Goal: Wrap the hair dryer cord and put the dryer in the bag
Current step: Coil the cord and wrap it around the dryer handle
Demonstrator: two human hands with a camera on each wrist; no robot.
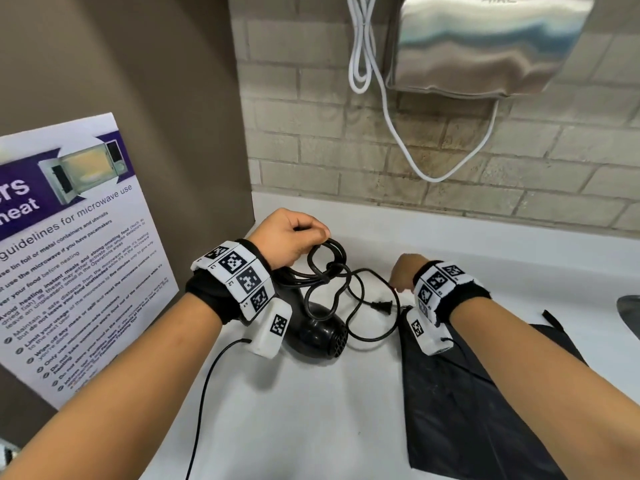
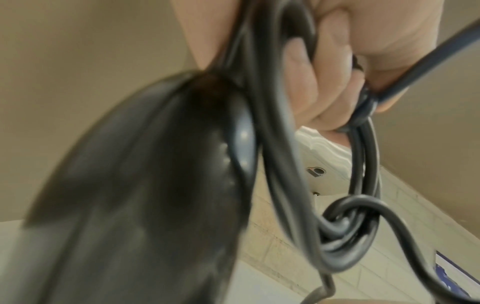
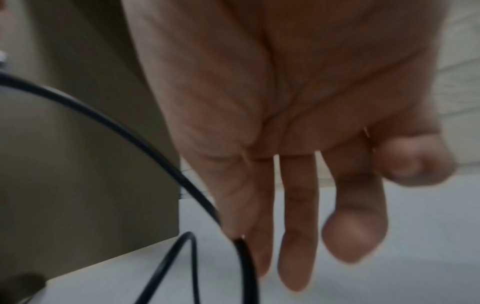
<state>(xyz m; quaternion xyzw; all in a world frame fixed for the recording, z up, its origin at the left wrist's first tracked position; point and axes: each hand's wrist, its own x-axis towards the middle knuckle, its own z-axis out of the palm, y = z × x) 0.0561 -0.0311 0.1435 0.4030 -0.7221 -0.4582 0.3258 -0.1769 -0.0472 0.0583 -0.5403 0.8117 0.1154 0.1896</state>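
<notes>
Hair dryer [image 1: 320,332] black, cord [image 1: 341,271] loosely coiled in curled left fingers [image 1: 311,227]; right fingers [image 3: 298,226] straight, loose.

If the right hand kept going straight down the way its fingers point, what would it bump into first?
Probably the loose black cord by its fingertips: the right wrist view shows the right hand open, fingers pointing down beside a strand. Just below lies the white counter. Depth is hard to judge.
</notes>
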